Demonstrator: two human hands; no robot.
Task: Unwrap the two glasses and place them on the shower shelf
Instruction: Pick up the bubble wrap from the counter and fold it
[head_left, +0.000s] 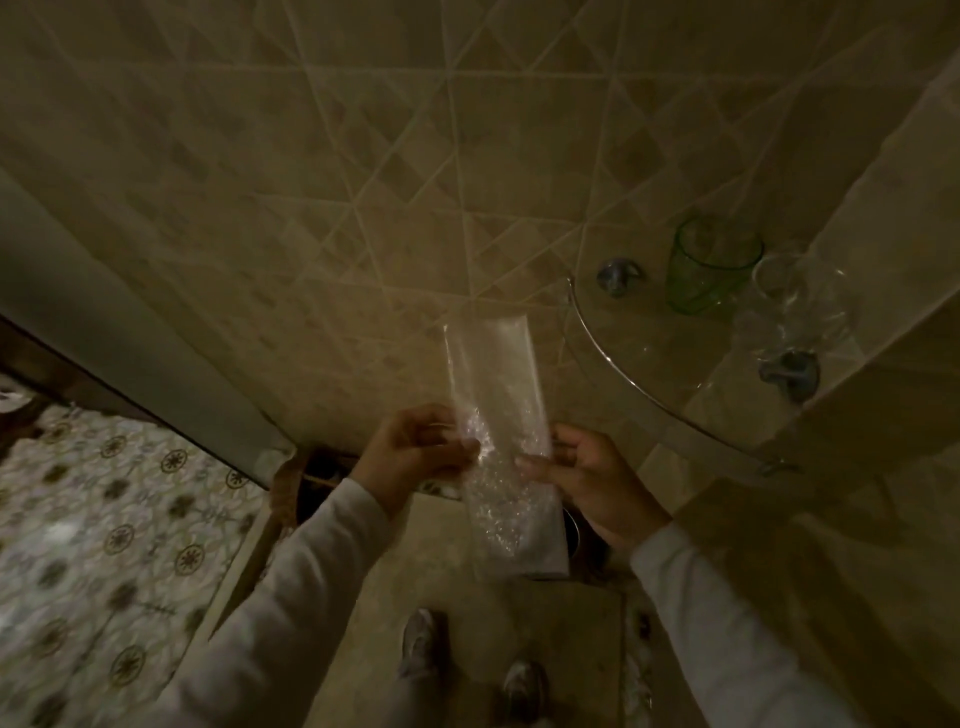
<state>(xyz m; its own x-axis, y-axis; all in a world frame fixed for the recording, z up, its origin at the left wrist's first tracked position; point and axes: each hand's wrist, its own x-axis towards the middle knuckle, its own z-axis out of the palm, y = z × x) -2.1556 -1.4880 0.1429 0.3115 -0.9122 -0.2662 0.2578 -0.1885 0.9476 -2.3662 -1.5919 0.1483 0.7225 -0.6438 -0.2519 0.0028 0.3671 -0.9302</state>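
Note:
A long strip of clear bubble wrap hangs upright in front of the tiled wall. My left hand pinches its left edge and my right hand pinches its right edge at mid-height. To the upper right, a glass corner shower shelf carries a green glass standing upright and a clear glass beside it near the corner. Both glasses are bare of wrapping.
Beige tiled shower walls close in ahead and at right. Two metal shelf mounts fix the shelf to the walls. A floor drain lies below the wrap. My shoes stand on the shower floor; patterned bathroom floor lies left.

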